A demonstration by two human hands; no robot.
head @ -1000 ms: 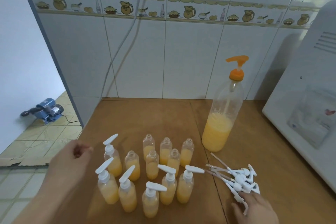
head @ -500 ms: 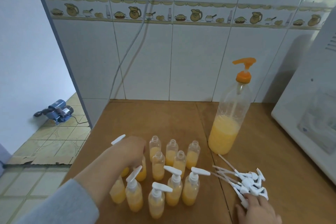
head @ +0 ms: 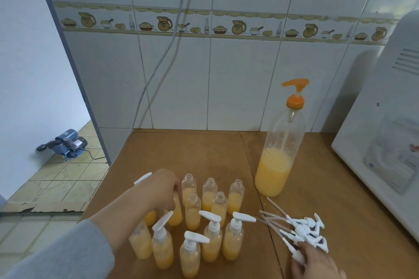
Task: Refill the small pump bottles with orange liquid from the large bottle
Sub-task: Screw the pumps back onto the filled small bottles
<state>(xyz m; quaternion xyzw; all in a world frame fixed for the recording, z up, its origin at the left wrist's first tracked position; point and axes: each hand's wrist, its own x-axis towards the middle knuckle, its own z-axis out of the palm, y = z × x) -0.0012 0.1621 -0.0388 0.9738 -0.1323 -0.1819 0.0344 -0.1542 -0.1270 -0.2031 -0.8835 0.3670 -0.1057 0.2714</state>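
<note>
Fill looks done: every small pump bottle (head: 192, 210) in the cluster holds orange liquid, roughly half to two-thirds up. Cluster sits on the worktop (head: 204, 152) just left of and nearer the camera than the large bottle (head: 280, 154).

Left to do is capping. The near bottles and one at the left carry white pump heads; five at the back stand open-necked, and one more is under the hand. Loose pump heads (head: 303, 231) lie piled right of the cluster, near side of the large bottle, dip tubes fanning up-left toward it.

Left hand (head: 162, 188) grip is curled round the neck of an uncapped bottle at the cluster's left-back. Right hand (head: 317, 263) rests on the pile, fingers touching a pump head; can't tell if it's pinching.

Large bottle upright, long axis vertical, about a third full, orange spout pointing left. All small bottles upright.
</note>
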